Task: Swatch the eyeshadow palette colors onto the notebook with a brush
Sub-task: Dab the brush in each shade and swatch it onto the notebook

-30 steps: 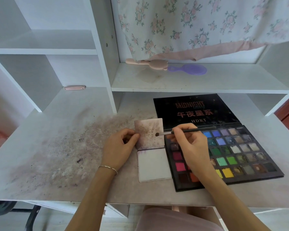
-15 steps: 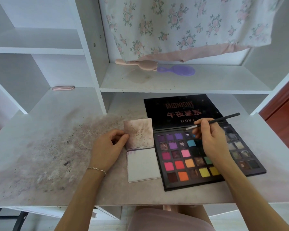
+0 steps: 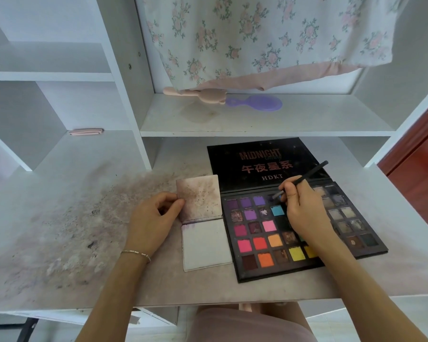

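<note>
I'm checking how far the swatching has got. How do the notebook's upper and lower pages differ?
The upper page is smudged all over with brownish-purple powder and dark specks; the lower page is almost clean white, with only a faint purple mark at its top left. The left hand holds the upper page's left edge; nothing touches the lower page. Both are similar squarish pages beside the palette.

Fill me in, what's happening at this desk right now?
A person is swatching eyeshadow. The right hand holds a thin black brush with its tip down in the top row of the open eyeshadow palette, near the blue pans. The left hand pinches the left edge of the small open notebook, whose upper page is smudged with pigment and whose lower page is mostly blank. The desk is dusted with powder.
</note>
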Demonstrator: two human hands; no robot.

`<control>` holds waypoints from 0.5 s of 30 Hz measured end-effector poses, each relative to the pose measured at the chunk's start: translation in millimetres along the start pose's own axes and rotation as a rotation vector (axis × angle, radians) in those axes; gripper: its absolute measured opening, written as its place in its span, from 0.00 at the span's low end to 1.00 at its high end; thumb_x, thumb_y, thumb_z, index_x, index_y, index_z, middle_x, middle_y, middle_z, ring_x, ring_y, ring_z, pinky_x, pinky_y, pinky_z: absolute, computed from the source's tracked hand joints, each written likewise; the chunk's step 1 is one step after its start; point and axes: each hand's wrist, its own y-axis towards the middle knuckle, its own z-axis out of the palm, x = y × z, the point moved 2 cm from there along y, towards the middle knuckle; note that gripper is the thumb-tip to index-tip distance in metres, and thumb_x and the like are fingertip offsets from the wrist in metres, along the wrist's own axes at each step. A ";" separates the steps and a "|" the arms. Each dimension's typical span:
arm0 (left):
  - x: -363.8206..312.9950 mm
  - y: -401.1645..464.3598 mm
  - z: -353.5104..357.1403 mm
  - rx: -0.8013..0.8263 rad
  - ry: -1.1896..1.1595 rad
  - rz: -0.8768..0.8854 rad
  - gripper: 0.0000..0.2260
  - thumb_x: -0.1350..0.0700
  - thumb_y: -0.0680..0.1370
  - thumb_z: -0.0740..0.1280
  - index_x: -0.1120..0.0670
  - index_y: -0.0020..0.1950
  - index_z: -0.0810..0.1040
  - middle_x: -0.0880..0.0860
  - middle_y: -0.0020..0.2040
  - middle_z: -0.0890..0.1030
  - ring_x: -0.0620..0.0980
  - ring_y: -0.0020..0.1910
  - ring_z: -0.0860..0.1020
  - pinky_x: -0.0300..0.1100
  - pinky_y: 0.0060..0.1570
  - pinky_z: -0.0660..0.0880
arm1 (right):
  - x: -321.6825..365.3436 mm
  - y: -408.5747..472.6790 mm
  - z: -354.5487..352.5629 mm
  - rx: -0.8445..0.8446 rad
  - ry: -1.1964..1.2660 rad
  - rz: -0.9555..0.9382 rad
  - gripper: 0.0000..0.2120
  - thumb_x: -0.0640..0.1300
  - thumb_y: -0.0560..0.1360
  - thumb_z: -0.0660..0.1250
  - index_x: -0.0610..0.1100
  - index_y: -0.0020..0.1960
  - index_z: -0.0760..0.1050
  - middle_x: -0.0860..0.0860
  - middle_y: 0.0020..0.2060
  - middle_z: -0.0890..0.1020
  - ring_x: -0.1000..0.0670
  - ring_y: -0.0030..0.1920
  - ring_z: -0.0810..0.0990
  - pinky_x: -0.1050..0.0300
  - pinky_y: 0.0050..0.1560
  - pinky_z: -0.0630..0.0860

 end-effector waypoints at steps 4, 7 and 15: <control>0.0 0.1 0.1 0.008 0.020 0.003 0.05 0.56 0.74 0.68 0.46 0.42 0.78 0.39 0.38 0.78 0.37 0.40 0.76 0.23 0.38 0.68 | 0.5 -0.2 -1.1 -0.021 -0.018 -0.016 0.08 0.40 0.79 0.53 0.44 0.44 0.68 0.56 0.33 0.73 0.59 0.36 0.74 0.74 0.36 0.69; 0.5 0.7 0.3 -0.002 0.010 0.008 0.04 0.57 0.74 0.68 0.48 0.42 0.79 0.39 0.38 0.78 0.37 0.40 0.76 0.21 0.37 0.68 | -0.4 -0.2 -0.6 0.018 -0.012 -0.011 0.08 0.40 0.79 0.53 0.44 0.44 0.69 0.55 0.33 0.74 0.59 0.37 0.74 0.73 0.36 0.69; -0.8 0.1 -0.4 0.002 0.010 0.028 0.06 0.58 0.74 0.68 0.47 0.41 0.77 0.40 0.37 0.78 0.37 0.39 0.76 0.20 0.38 0.68 | 0.6 -1.0 -0.3 0.008 -0.015 -0.016 0.08 0.40 0.79 0.54 0.45 0.44 0.68 0.55 0.33 0.74 0.58 0.37 0.74 0.72 0.36 0.70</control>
